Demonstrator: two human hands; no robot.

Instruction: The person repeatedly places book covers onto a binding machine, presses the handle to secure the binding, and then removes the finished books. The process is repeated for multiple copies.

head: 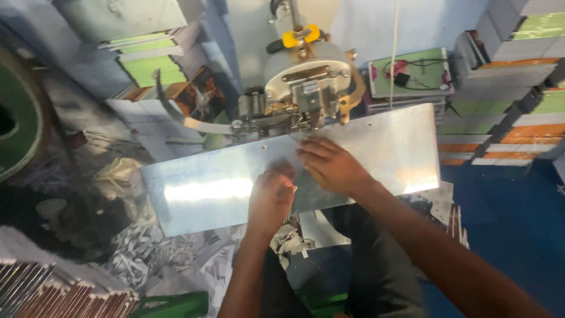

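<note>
My left hand (269, 199) is curled loosely, knuckles up, and rests on the shiny metal table plate (200, 191); I cannot tell if it pinches something. My right hand (332, 166) lies flat with fingers spread on the same smooth plate, holding nothing, fingertips just below the stitching machine head (303, 88). The plate is rectangular and reflects light. Paper scraps (153, 256) lie under its edge. Stacks of notebooks (512, 112) stand at the right, more at the left (150, 62).
</note>
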